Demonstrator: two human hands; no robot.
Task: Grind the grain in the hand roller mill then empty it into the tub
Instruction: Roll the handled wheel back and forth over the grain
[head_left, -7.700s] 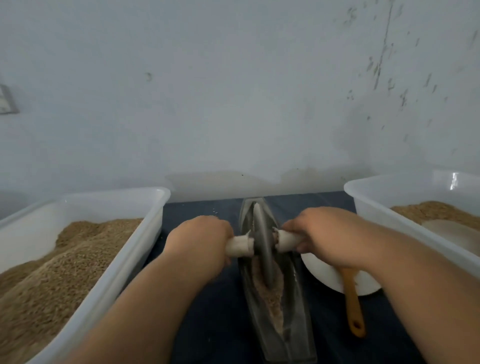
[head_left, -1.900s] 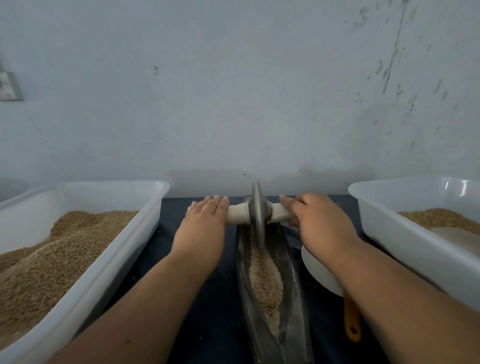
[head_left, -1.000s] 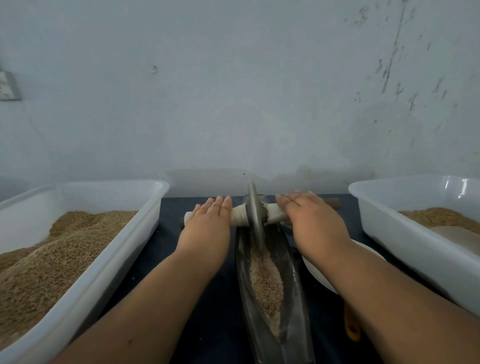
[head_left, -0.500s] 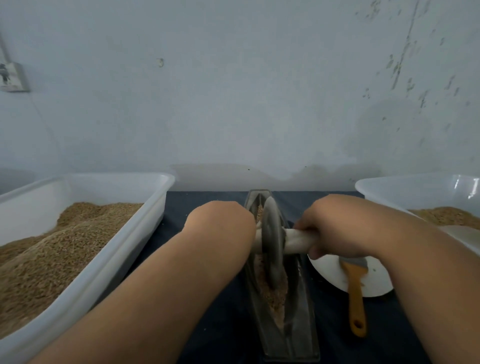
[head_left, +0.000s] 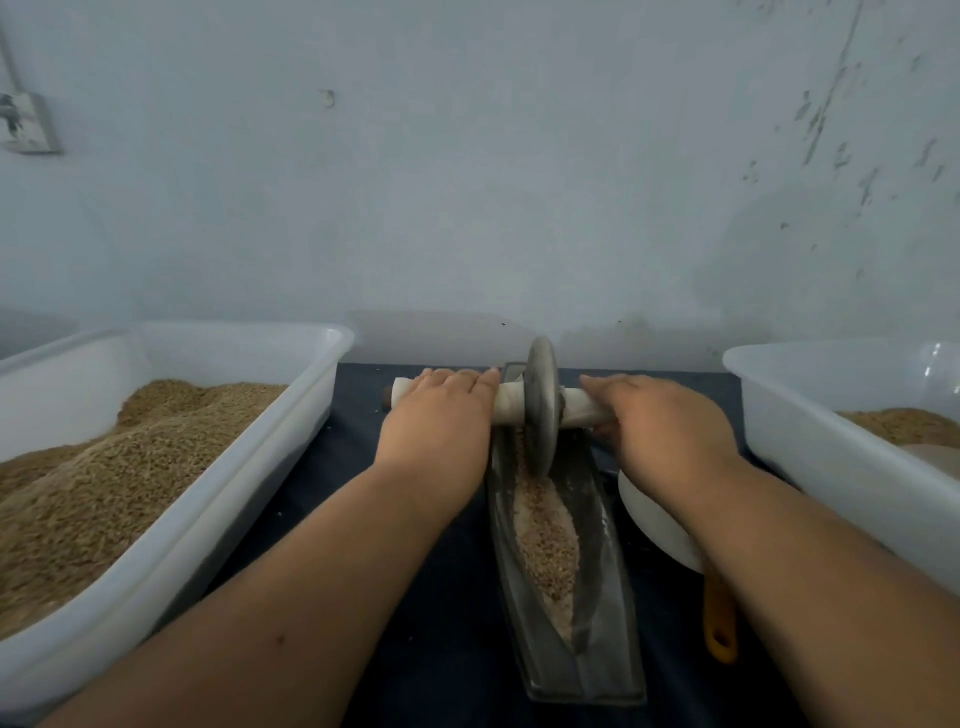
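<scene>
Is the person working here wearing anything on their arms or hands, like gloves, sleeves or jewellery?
Nothing shows. The left hand and right hand are bare, with no gloves and no rings in sight. The left forearm and right forearm are uncovered to the frame's edge: no sleeve, watch or bracelet is visible.

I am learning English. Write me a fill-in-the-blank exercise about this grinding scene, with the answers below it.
1. The wheel stands at the ___ end of the trough.
2. The tub that holds more grain is on the person's ___ side.
3. The handle right of the trough is ___ in colour.
4. The left hand lies on the axle with its fingers ___, not curled.

Answers: far; left; orange; straight
</scene>
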